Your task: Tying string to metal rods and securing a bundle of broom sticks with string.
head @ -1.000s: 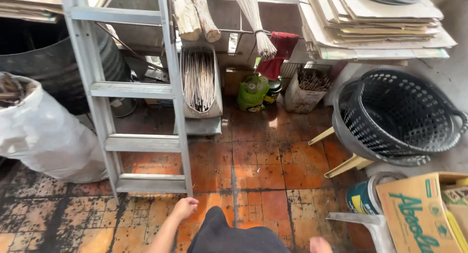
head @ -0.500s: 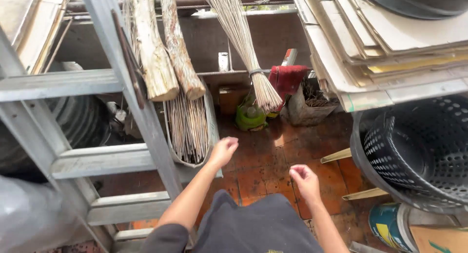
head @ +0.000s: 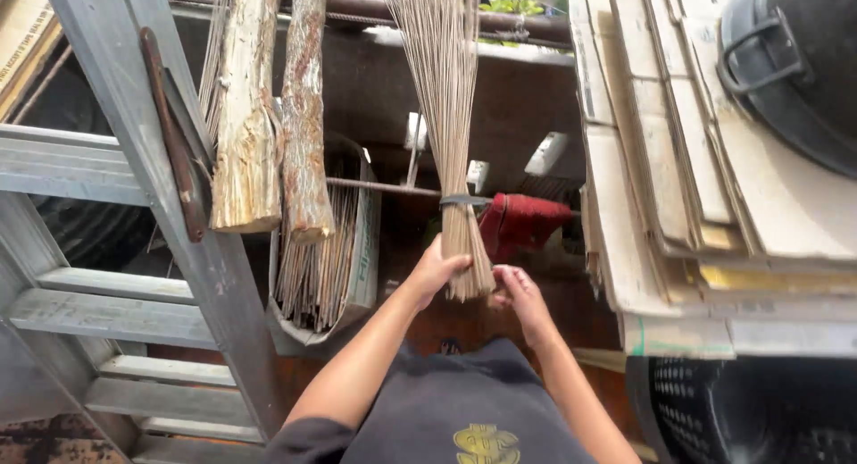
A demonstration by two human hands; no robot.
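The left hand (head: 437,272) is wrapped around the bound lower end of the stick broom (head: 451,142), fingers closed on the bundle just below its dark band, while the right hand (head: 518,294) sits just beside the butt end, fingers curled and touching it but not clearly gripping. This looks like the taking-hold step: the broom hangs upright with its bristles fanning up past the stacked cardboard sheets (head: 661,160) on the right and the two logs (head: 268,133) by the aluminium ladder (head: 178,232). Freeing it likely calls for a firm two-handed grip.
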